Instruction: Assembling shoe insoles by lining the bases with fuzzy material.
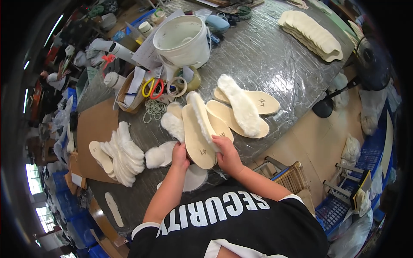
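My left hand grips the near left edge of a cream insole, its flat side up, with a handwritten mark near the heel. My right hand closes on a second insole, tilted on edge so its white fleece shows against the first. Behind and right of them lie crossed insoles, a fleece-side-up one over flat-side-up ones. Beside my left hand are fluffy insoles, partly hidden. The fingers under the held pair are hidden.
A stack of fleece insoles lies left on brown cardboard. Farther back stand a white bucket, a box with scissors, and rubber bands. Another insole stack sits far right, near a black fan.
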A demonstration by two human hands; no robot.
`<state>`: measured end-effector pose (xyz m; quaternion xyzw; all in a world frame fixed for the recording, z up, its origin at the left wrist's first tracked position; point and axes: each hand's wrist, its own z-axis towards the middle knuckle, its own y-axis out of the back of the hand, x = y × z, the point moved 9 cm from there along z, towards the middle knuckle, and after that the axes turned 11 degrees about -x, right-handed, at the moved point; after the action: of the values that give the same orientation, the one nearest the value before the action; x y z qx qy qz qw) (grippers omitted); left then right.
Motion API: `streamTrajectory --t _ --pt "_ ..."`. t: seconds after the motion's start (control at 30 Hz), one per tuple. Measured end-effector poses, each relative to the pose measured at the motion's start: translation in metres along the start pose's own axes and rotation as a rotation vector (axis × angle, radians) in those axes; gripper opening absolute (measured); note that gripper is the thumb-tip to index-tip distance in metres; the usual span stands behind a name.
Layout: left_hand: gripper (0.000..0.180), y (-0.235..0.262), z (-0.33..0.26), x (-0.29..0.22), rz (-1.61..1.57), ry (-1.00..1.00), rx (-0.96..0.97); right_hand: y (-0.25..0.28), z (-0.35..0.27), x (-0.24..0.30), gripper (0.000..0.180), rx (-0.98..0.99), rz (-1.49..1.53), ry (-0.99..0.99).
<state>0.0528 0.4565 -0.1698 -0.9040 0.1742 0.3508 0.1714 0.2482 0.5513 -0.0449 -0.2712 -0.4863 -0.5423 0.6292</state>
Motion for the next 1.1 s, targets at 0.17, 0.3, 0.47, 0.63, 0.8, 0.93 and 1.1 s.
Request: streamTrajectory --t 0.17,0.3,0.47,0.63,0.8,0.93,1.1 --pt "0.036 -0.005 -0.009 -0.001 0.046 0.011 -0.047 -0.017 -0.001 0.011 0.046 0.165 -0.039 0.085" --pt "0.038 0.005 -0.005 -0.002 0.054 -0.017 -0.066 -0.007 0.029 0.002 0.039 0.204 -0.051 0.057" --pt "0.045 -0.014 -0.015 -0.004 0.077 -0.023 -0.028 0.071 0.135 -0.081 0.064 -0.067 -0.868 0.069" --pt "0.053 -0.042 -0.022 0.004 -0.062 0.108 0.196 0.064 0.149 -0.144 0.084 0.653 -0.965 -0.458" --pt "0.052 -0.05 -0.031 -0.004 -0.091 0.16 0.327 0.052 0.111 -0.152 0.081 0.783 0.007 -0.877" --pt "0.054 -0.085 -0.044 0.003 -0.144 0.231 0.476 0.055 0.069 -0.156 0.081 0.798 0.441 -1.132" --pt "0.06 -0.105 -0.051 0.019 -0.124 0.236 0.568 0.056 0.043 -0.142 0.073 0.699 0.64 -1.083"
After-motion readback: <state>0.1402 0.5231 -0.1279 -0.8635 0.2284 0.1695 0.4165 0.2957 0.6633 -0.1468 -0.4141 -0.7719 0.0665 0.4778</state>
